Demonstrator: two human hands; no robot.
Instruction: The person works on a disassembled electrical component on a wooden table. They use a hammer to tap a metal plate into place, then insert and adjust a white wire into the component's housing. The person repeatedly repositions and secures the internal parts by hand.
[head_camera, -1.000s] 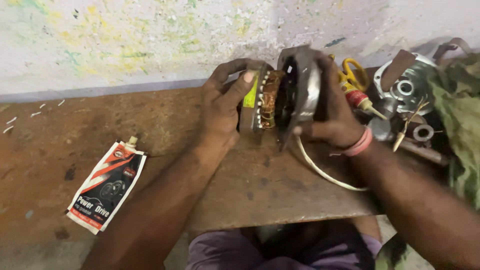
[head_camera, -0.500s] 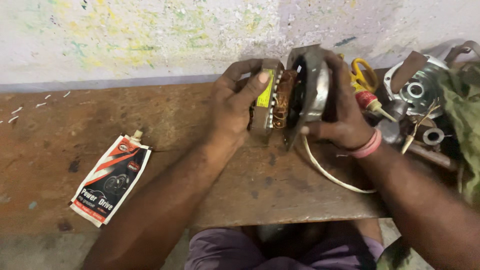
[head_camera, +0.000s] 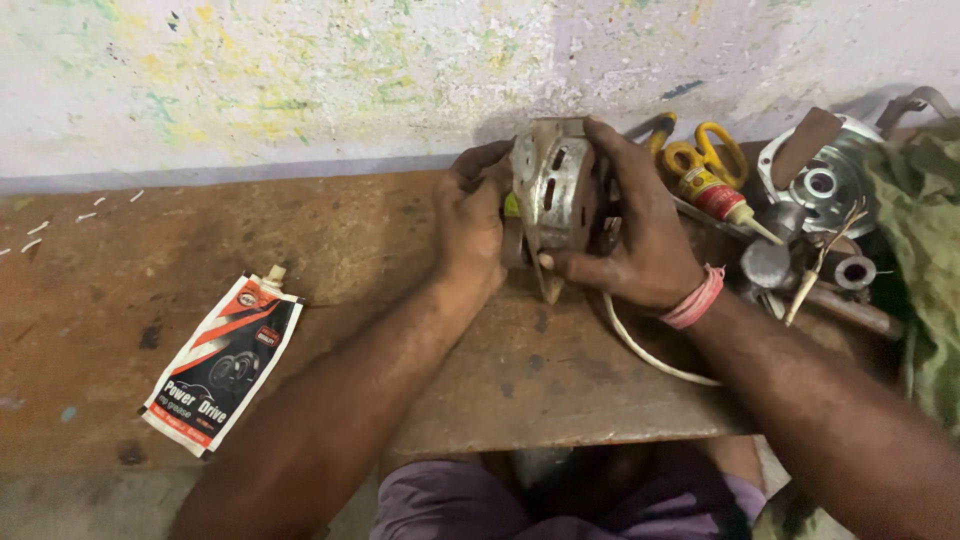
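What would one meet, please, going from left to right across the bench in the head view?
Grease pouch → left hand → metal motor housing → right hand → yellow-handled scissors → round metal cover → green cloth.

bench with loose things on both sides

a worn wooden bench (head_camera: 330, 240) stands against a paint-speckled wall (head_camera: 300, 70). on its left lies a flat pouch with a nozzle (head_camera: 222, 362), red, white and black. at the far right are yellow-handled scissors (head_camera: 705, 148), a small red glue bottle (head_camera: 715, 195), a round metal cover (head_camera: 825, 180) and a green cloth (head_camera: 925, 230). a white cable (head_camera: 640, 350) curves near the front edge.
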